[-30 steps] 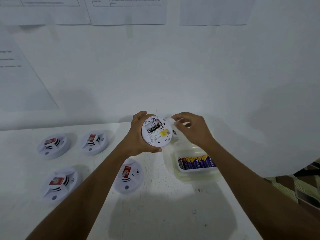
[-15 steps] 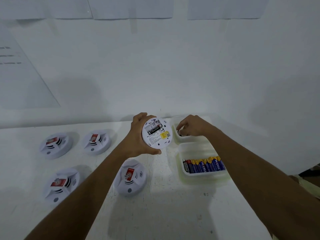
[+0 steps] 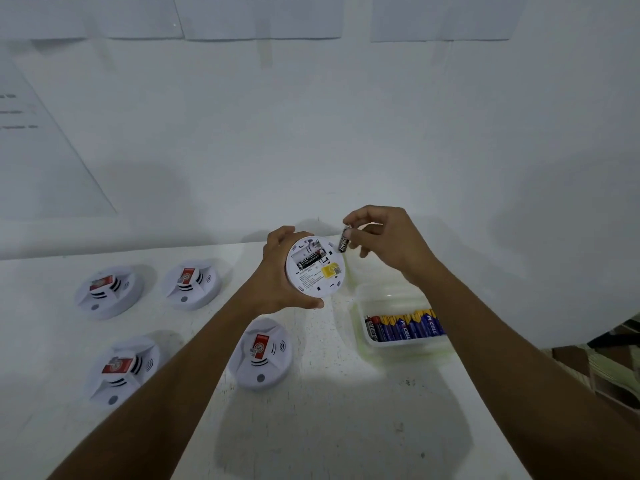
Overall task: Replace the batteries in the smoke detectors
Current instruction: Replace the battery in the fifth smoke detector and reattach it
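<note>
A white wall (image 3: 311, 133) with sheets of paper (image 3: 263, 15) taped along its top stands behind a white table (image 3: 311, 427). Four units lie face up on the table's left part, each with a red label: the far-left smoke detector (image 3: 109, 292), a second smoke detector (image 3: 192, 284) just to its right, a near-left smoke detector (image 3: 123, 370) closer to the person, and a fourth smoke detector (image 3: 261, 353) under the left forearm. The left hand (image 3: 278, 275) is raised above the table and grips the rim of the held smoke detector (image 3: 315, 271), fingers curled behind it and thumb at its lower edge. Its flat back faces the camera and carries a yellow sticker (image 3: 331, 271). The battery bay in its upper part is uncovered, and a black battery (image 3: 310, 259) lies in it, long axis slanting from lower left to upper right. Just beside the detector's upper right edge, the right hand (image 3: 384, 237) pinches a loose battery (image 3: 343, 241) between thumb and fingertips; this one stands nearly upright, its top leaning slightly right, its lower end near the rim of the held detector. Below that hand, a clear plastic tub (image 3: 360, 306) sits on the table with a row of blue and yellow batteries (image 3: 407, 327) laid side by side, yellow ends pointing away from the person.
</note>
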